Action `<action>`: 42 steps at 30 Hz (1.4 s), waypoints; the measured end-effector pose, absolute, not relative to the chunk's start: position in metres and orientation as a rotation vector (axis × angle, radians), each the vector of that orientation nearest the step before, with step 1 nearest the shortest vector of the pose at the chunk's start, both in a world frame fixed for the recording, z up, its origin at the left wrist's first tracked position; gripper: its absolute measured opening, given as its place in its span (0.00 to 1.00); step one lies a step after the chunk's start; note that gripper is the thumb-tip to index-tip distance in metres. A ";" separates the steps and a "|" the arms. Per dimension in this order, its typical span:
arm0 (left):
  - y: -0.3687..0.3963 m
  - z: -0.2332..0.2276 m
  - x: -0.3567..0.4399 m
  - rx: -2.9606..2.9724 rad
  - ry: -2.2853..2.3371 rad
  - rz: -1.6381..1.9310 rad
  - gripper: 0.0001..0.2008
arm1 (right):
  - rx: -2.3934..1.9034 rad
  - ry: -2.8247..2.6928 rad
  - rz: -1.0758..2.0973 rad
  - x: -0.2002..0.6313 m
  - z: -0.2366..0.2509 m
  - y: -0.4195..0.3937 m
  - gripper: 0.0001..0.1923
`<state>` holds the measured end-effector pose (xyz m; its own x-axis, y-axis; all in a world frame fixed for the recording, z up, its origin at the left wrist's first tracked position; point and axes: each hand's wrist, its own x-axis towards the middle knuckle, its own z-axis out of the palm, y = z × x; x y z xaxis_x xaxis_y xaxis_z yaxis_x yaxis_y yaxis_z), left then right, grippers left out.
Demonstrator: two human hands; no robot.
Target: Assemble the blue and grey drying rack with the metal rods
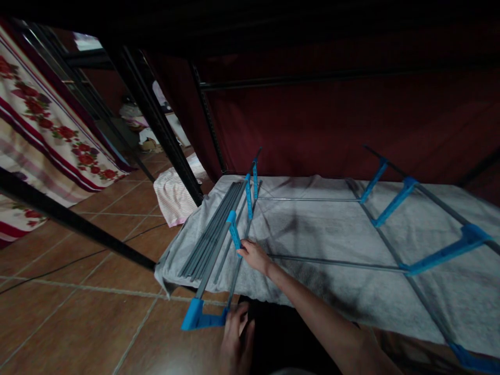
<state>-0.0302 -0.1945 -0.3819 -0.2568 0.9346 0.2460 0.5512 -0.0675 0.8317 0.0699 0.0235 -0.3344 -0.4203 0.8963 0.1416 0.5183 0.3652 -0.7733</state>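
A frame of grey tubes joined by blue plastic connectors lies across a grey cloth. My right hand is closed round the lower end of a blue connector on the left side of the frame. Lower down, my left hand has its fingers curled at the inner end of the corner connector, which sticks out past the cloth's front edge. Two thin crossbars, the nearer crossbar and the farther crossbar, run to the right side, where more blue connectors stand up.
A bundle of loose grey tubes lies left of the frame. Black metal posts and a dark red curtain enclose the surface. On the tiled floor runs a black cable. A flowered cloth hangs at left.
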 end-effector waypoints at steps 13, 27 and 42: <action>-0.014 -0.369 -0.028 1.343 1.797 1.416 0.14 | -1.304 -2.294 0.732 0.108 -0.341 0.008 0.19; -0.012 -0.372 -0.035 1.229 1.731 1.465 0.16 | -1.604 -2.418 0.416 0.140 -0.351 -0.009 0.17; -0.018 -0.366 -0.028 1.197 1.676 1.445 0.21 | -1.538 -2.396 0.532 0.146 -0.342 -0.014 0.13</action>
<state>-0.0276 -0.0183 -0.3661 -0.4011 0.9100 0.1046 0.2373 -0.0070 0.9714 0.1461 -0.0136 -0.3415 -0.4148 0.9099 0.0084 0.8208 0.3781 -0.4281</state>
